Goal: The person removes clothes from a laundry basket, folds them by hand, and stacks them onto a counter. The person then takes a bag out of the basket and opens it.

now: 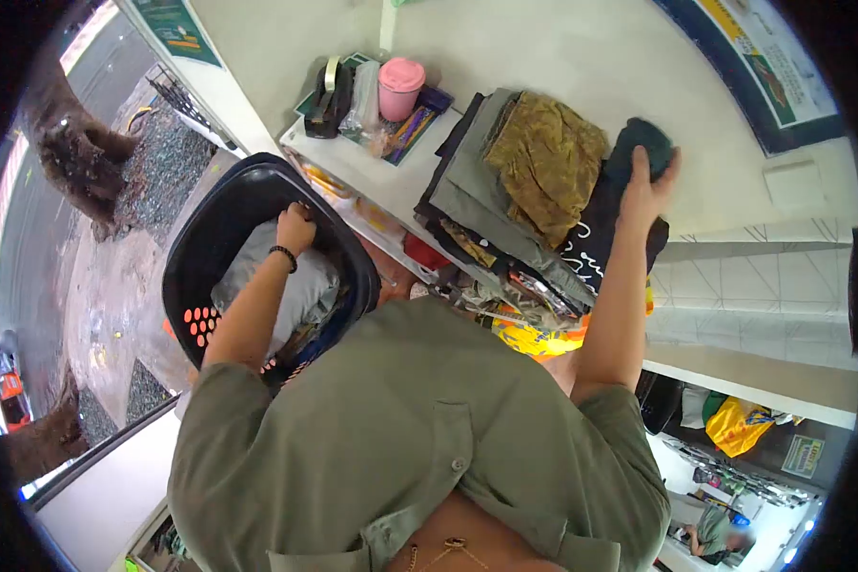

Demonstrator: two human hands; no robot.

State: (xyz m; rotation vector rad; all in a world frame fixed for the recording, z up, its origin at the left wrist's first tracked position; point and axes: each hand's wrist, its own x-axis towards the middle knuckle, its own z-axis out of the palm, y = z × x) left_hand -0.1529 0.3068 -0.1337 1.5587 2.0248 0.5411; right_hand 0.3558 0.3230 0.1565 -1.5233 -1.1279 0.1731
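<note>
My left hand [296,229], with a dark beaded bracelet at the wrist, reaches into a black laundry basket [183,257]. Its fingers are curled by the inner wall, above a grey cloth-like bundle [305,291]; what they hold, if anything, is hidden. My right hand [646,191] grips a small folded dark green cloth [639,143] at the right end of the counter. Just under that hand lies a black garment with white lettering [591,234]. Beside it is a stack of folded grey clothes [472,167], with a brown-green patterned garment [548,157] on top.
A tape dispenser [329,100] and a pink lidded cup [400,88] stand on the white counter [329,148] near the wall. Shelves below hold more clothes, including a yellow-orange piece [534,336]. Beyond the basket lie gravel and a tree trunk [76,143].
</note>
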